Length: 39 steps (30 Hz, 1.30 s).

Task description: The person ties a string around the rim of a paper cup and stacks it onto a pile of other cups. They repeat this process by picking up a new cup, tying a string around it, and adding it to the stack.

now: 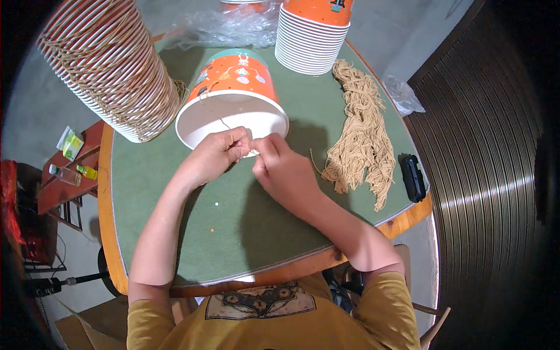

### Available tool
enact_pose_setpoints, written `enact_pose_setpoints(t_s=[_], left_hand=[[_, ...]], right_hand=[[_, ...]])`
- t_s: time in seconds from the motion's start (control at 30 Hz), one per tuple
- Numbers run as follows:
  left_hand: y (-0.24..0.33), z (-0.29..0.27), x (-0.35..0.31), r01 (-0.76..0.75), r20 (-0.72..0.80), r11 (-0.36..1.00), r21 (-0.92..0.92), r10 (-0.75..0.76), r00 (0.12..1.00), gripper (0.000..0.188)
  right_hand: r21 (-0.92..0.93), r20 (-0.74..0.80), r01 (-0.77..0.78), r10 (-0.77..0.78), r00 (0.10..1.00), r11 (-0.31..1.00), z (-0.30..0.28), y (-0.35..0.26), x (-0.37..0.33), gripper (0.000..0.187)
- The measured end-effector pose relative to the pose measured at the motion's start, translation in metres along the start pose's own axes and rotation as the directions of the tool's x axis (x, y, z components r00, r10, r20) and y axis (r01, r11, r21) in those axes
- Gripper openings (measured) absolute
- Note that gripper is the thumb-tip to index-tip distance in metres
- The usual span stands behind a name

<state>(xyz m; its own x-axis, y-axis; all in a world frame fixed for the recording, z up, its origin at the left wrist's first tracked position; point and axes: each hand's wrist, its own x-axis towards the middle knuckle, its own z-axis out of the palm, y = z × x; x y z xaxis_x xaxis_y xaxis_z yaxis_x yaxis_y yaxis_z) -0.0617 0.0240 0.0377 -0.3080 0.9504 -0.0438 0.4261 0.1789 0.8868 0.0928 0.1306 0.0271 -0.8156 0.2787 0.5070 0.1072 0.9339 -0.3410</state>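
Observation:
An orange paper bucket with printed figures lies on its side on the green-covered table, its white mouth turned toward me. A thin tan cord runs from the bucket's upper side across the opening to my fingers. At the lower rim, my left hand pinches the cord. My right hand is close against it, thumb and fingers closed around what looks like the cord's end. The fingertips hide the exact grip. A loose bundle of tan cords lies to the right of my right hand.
A tall leaning stack of nested buckets with cords hanging round it stands at the left. Another bucket stack is at the far side, beside clear plastic wrap. A black case rests near the right edge. Bottles sit on a low red stand.

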Motion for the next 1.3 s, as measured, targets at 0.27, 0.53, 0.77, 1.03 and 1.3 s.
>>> enact_pose_setpoints(t_s=[0.27, 0.53, 0.77, 1.03, 1.3], left_hand=[[-0.006, -0.003, 0.002, 0.055, 0.036, 0.998, 0.026, -0.056, 0.998, 0.01], [0.003, 0.001, 0.0, 0.012, 0.002, 1.0, -0.006, -0.012, 1.0, 0.014], [0.004, 0.0, -0.002, -0.02, -0.005, 1.0, -0.001, 0.02, 1.0, 0.013], [0.002, -0.001, 0.0, -0.015, 0.025, 1.0, 0.009, 0.015, 1.0, 0.012], [0.008, -0.001, -0.001, 0.029, -0.015, 0.999, 0.026, -0.029, 0.999, 0.013]], right_hand=[[0.203, -0.019, -0.05, 0.055, 0.998, 0.978, 0.026, 0.012, 0.003, 0.03], [-0.028, -0.059, 0.096, -0.097, 0.994, 0.995, 0.024, 0.013, 0.006, 0.026], [0.007, -0.055, 0.075, -0.075, 0.996, 0.997, 0.026, 0.014, 0.002, 0.026], [0.46, 0.11, -0.259, 0.235, 0.966, 0.849, 0.031, 0.012, 0.002, 0.014], [0.102, 0.023, -0.133, 0.132, 0.991, 0.986, 0.029, 0.012, 0.003, 0.013]])
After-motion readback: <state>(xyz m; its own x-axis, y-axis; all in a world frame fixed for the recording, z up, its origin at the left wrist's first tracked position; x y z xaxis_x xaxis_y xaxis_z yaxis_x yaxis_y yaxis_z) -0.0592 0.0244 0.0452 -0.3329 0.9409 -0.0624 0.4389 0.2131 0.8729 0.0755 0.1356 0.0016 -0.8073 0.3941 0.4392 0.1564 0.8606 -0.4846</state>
